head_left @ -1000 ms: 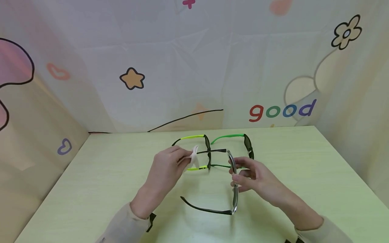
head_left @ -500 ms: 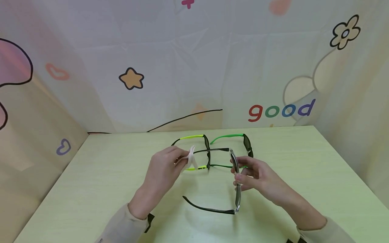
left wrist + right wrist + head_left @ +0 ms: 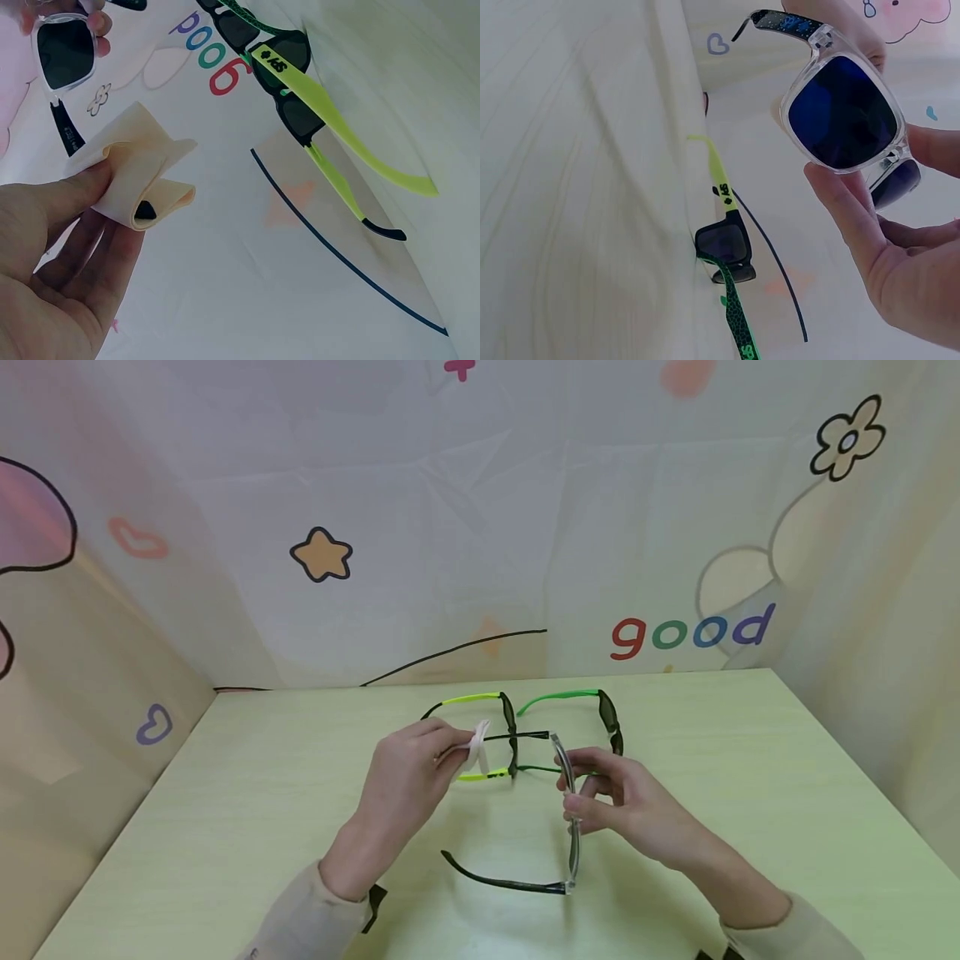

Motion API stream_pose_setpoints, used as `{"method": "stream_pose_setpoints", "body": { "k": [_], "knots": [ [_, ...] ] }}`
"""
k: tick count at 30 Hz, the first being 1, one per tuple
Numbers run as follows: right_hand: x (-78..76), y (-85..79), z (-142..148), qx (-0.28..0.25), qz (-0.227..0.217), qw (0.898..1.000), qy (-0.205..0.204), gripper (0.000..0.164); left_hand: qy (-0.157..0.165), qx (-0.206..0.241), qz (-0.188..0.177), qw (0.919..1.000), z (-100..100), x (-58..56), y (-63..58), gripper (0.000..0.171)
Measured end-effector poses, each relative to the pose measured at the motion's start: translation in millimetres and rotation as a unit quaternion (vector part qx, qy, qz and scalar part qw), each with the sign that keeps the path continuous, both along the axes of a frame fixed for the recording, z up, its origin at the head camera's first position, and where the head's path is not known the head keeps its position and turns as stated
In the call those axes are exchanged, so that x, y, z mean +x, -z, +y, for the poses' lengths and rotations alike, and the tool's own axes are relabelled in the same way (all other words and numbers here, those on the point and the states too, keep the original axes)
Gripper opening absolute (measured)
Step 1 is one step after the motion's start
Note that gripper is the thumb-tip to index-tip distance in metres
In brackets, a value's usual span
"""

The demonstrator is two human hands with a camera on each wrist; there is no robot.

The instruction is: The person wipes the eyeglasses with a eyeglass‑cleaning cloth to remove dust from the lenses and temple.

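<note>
My right hand (image 3: pixel 637 806) pinches the middle of a pair of sunglasses (image 3: pixel 844 112) with a clear frame, dark lenses and black temples, held above the table. Both temples are unfolded and point left in the head view. My left hand (image 3: pixel 408 793) pinches a pale cloth (image 3: pixel 142 161) folded around the far temple. A dark temple tip pokes out of the cloth's fold in the left wrist view. Behind the hands stand yellow-green sunglasses (image 3: pixel 472 697) and, to their right, green sunglasses (image 3: pixel 562 695); the hands and held pair partly cover them.
The light wooden table (image 3: pixel 225 827) meets a printed curtain (image 3: pixel 450 552) at its back edge. More curtain hangs along the left and right sides. Both spare pairs sit near the back edge with temples unfolded.
The clear-framed sunglasses shift slightly right, then back left, with my right hand. The cloth moves a little along the far temple. Both hands keep their hold.
</note>
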State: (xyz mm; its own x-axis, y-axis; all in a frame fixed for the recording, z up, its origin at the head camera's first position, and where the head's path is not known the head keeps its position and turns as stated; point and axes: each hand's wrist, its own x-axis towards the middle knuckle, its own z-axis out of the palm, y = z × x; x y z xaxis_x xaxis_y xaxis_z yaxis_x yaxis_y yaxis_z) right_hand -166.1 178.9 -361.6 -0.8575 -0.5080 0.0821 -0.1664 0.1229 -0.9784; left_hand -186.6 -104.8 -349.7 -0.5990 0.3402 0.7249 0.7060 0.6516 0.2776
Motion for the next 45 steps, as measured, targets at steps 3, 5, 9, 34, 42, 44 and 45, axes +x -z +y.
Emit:
{"method": "stream_pose_setpoints", "body": {
  "k": [3, 5, 9, 34, 42, 44, 45],
  "knots": [
    [0.2, 0.5, -4, -0.003, -0.002, 1.0, 0.0, 0.048, 0.001, -0.009, 0.014, 0.9999, 2, 0.5, -1.5, 0.022],
    [0.7, 0.3, -5, -0.003, -0.005, 1.0, 0.002, 0.048, -0.001, -0.014, 0.017, 0.9997, 4, 0.5, -1.8, 0.022],
    [0.0, 0.2, -9, 0.004, -0.013, 1.0, 0.007, 0.048, -0.003, -0.022, 0.016, 0.9996, 8, 0.8, -2.9, 0.023],
    [0.3, -1.5, -16, 0.045, -0.013, 0.999, -0.01, 0.046, 0.045, -0.036, 0.012, 0.9982, 22, 2.3, -7.1, 0.023],
    [-1.4, -2.0, -7, 0.032, -0.025, 0.999, -0.005, 0.049, 0.037, -0.037, -0.003, 0.9986, 11, 1.1, -2.3, 0.023],
    [-1.2, -2.8, -5, 0.032, -0.024, 0.999, -0.003, 0.049, 0.036, -0.035, -0.006, 0.9987, 9, 0.6, -0.6, 0.024],
    [-1.1, -3.3, -4, 0.032, -0.025, 0.999, -0.003, 0.049, 0.036, -0.034, -0.007, 0.9988, 7, 0.4, 0.1, 0.023]
  ]
}}
